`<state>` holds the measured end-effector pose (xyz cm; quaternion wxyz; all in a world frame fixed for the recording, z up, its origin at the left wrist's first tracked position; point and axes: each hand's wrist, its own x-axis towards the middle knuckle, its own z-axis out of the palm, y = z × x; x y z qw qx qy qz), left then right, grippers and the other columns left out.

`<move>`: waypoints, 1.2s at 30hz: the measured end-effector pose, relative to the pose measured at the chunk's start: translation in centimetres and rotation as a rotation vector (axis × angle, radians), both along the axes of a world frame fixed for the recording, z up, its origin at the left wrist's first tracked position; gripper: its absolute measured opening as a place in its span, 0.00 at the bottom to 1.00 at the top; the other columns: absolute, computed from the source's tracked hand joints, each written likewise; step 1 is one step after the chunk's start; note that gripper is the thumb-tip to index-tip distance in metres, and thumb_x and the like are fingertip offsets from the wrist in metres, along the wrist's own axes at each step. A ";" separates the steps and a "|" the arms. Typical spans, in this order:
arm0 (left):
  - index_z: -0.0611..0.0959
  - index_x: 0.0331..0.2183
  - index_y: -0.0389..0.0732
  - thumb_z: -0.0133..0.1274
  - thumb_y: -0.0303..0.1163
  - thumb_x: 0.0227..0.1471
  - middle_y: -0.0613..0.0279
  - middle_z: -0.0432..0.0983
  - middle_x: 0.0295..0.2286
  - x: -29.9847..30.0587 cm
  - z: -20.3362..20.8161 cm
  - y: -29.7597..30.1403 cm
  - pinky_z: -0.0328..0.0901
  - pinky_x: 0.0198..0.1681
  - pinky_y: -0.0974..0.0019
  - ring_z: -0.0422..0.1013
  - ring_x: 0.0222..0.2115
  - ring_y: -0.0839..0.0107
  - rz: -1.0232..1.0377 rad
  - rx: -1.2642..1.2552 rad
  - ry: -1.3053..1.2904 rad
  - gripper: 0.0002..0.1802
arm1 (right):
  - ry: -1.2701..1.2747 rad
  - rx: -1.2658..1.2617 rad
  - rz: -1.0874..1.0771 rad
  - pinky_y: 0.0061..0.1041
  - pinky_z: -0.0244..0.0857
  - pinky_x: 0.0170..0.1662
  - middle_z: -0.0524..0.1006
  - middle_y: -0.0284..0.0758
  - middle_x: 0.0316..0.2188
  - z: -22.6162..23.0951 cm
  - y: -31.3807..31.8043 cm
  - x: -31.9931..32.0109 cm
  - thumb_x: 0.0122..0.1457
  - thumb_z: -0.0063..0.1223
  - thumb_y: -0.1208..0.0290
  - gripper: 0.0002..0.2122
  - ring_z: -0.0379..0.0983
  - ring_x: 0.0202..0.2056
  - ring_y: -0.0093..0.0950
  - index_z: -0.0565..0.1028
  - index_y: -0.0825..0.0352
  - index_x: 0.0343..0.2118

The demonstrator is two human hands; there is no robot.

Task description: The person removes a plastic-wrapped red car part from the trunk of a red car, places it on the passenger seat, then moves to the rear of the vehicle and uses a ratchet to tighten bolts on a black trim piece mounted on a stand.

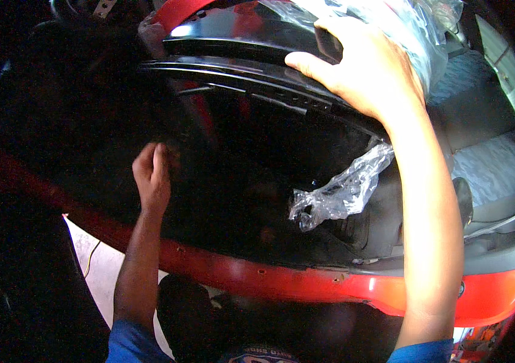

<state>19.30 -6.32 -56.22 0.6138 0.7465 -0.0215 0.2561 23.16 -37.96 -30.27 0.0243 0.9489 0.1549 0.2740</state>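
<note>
My right hand [363, 66] grips the edge of a glossy black panel [239, 57] held up at the top of the view, fingers over its top and thumb along its ribbed front. My left hand [153, 175] reaches down into the dark cavity [251, 181] of a red vehicle body, fingers curled at something too dark to make out. A crumpled clear plastic sheet [342, 190] hangs inside the cavity just left of my right forearm.
A red body edge [306, 281] runs across below the cavity. Clear plastic wrap [402, 24] covers parts behind the panel. Grey upholstered seats [487, 121] lie at the right. A pale floor with a thin yellow wire [91, 257] shows at the lower left.
</note>
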 end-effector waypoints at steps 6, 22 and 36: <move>0.84 0.36 0.35 0.49 0.28 0.63 0.61 0.79 0.30 5.6 13.4 -3.8 0.67 0.38 0.68 0.72 0.31 0.72 0.193 0.171 -0.651 0.10 | -0.079 -0.013 0.073 0.40 0.70 0.55 0.82 0.43 0.47 -0.1 0.1 0.2 0.52 0.63 0.38 0.34 0.79 0.50 0.42 0.80 0.63 0.51; 0.81 0.53 0.41 0.43 0.56 0.59 0.48 0.74 0.56 10.9 20.5 -9.2 0.57 0.62 0.46 0.67 0.59 0.50 0.094 0.830 -0.226 0.33 | -0.323 0.171 0.339 0.37 0.71 0.52 0.81 0.46 0.44 -1.1 0.9 -1.6 0.52 0.69 0.59 0.23 0.79 0.47 0.39 0.80 0.70 0.46; 0.85 0.46 0.42 0.45 0.53 0.55 0.49 0.78 0.50 10.4 20.8 -9.1 0.62 0.58 0.47 0.71 0.54 0.49 0.062 0.752 -0.254 0.29 | -0.257 0.976 -0.061 0.36 0.64 0.60 0.71 0.45 0.55 -21.0 -7.4 -9.1 0.51 0.64 0.84 0.36 0.71 0.55 0.37 0.61 0.70 0.64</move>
